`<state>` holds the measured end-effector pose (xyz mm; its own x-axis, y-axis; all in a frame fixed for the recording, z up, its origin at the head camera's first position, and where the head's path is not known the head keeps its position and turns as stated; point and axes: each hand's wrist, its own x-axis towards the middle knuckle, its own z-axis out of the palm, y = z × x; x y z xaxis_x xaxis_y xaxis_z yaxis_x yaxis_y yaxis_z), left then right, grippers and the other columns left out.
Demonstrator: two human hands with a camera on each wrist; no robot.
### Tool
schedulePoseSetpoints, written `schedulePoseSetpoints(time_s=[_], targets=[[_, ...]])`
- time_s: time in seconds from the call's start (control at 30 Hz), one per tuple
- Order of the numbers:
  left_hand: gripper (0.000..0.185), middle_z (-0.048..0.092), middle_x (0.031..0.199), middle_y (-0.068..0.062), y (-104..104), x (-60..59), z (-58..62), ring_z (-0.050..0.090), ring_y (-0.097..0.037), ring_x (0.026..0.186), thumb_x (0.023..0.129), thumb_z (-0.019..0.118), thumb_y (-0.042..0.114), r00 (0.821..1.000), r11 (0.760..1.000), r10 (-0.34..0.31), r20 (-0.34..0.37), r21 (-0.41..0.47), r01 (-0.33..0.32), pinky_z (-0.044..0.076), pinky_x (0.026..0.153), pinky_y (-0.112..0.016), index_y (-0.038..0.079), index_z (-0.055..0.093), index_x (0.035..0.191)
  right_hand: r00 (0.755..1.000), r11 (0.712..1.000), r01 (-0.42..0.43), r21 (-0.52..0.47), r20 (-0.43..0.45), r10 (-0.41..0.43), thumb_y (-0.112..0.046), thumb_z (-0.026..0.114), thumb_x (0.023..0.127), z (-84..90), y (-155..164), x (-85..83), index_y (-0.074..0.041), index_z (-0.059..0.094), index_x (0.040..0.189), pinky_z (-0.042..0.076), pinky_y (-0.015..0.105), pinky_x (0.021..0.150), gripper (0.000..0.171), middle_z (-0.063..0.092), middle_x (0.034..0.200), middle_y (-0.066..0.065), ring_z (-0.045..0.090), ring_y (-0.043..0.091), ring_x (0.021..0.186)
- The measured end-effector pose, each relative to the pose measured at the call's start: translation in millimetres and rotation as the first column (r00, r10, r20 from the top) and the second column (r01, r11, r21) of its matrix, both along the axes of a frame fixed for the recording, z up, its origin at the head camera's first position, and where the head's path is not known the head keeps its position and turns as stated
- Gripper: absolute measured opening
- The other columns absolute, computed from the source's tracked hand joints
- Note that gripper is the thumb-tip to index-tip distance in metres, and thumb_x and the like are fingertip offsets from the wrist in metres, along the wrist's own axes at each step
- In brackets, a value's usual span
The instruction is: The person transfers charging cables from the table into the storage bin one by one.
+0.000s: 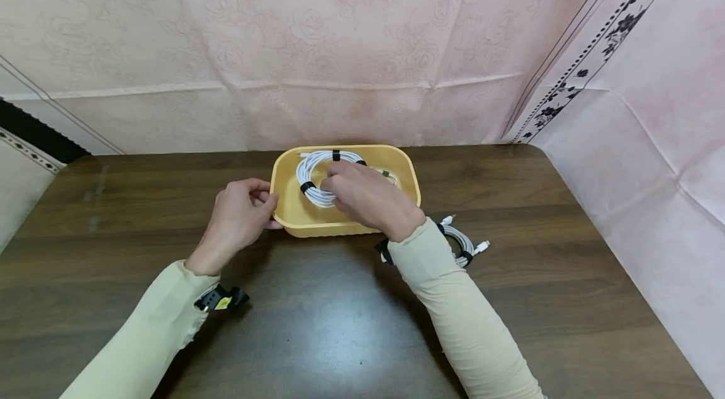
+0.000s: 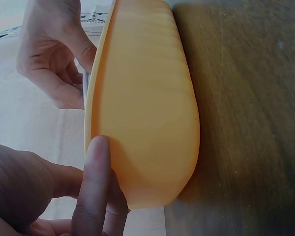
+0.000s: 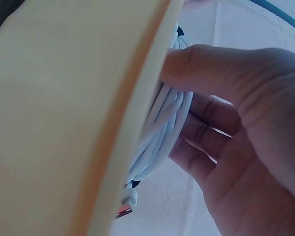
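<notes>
Ideally, the white coil (image 1: 308, 166) — pinched by the right hand (image 1: 368, 194) inside the yellow tray (image 1: 303, 219), mid-frame — should be kept flat, with the rim (image 1: 275, 170) pinched steady by the left hand (image 1: 240, 213).

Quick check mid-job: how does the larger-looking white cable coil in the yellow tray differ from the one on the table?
Place: the tray coil is in the yellow tray; the table coil lies on the table.
Hold: the right hand grips the tray coil; no hand grips the table coil.
Cover: that hand hides part of the tray coil; the right sleeve partly hides the table coil.
Shared: white cable, black ties.
</notes>
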<state>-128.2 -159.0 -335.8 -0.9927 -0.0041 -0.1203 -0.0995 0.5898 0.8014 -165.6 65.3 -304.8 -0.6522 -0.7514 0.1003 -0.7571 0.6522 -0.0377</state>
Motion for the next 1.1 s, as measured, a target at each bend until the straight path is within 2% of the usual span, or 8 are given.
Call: schedulePoseSetpoints(time_s=[0.47,0.87,1.1], targets=[[0.036,0.064,0.104,-0.02,0.8,0.9,0.7,0.069,-0.011,0.068,0.103,0.057,0.015,1.0,1.0,-0.001,-0.001,0.003,0.001,0.066,0.066,-0.03,-0.008,0.058,0.131,1.0,1.0,0.011,0.016,-0.018,-0.011,-0.001,0.063,0.091,-4.3,-2.2,-0.5,-0.016,0.075,0.096,0.055,0.029,0.072,0.02,0.064,0.096,0.001,0.059,0.017,0.086],[0.035,0.063,0.104,-0.02,-0.7,0.8,0.5,0.07,-0.013,0.069,0.103,0.056,0.014,1.0,1.0,-0.002,-0.004,-0.005,0.002,0.066,0.068,-0.033,-0.007,0.058,0.13,1.0,1.0,-0.004,0.013,-0.03,0.004,0.001,0.06,0.09,-5.9,-5.9,-0.1,-0.015,0.076,0.095,0.053,0.028,0.07,0.023,0.063,0.092,0.002,0.057,0.017,0.083],[0.036,0.064,0.104,-0.02,0.2,0.8,0.5,0.069,-0.011,0.068,0.103,0.056,0.015,1.0,1.0,-0.002,-0.006,0.0,0.002,0.066,0.067,-0.03,-0.008,0.058,0.131,1.0,1.0,-0.005,0.019,-0.024,0.006,0.001,0.059,0.09,-7.1,-7.1,-1.0,-0.015,0.076,0.095,0.052,0.027,0.07,0.024,0.062,0.09,0.002,0.056,0.016,0.081]])
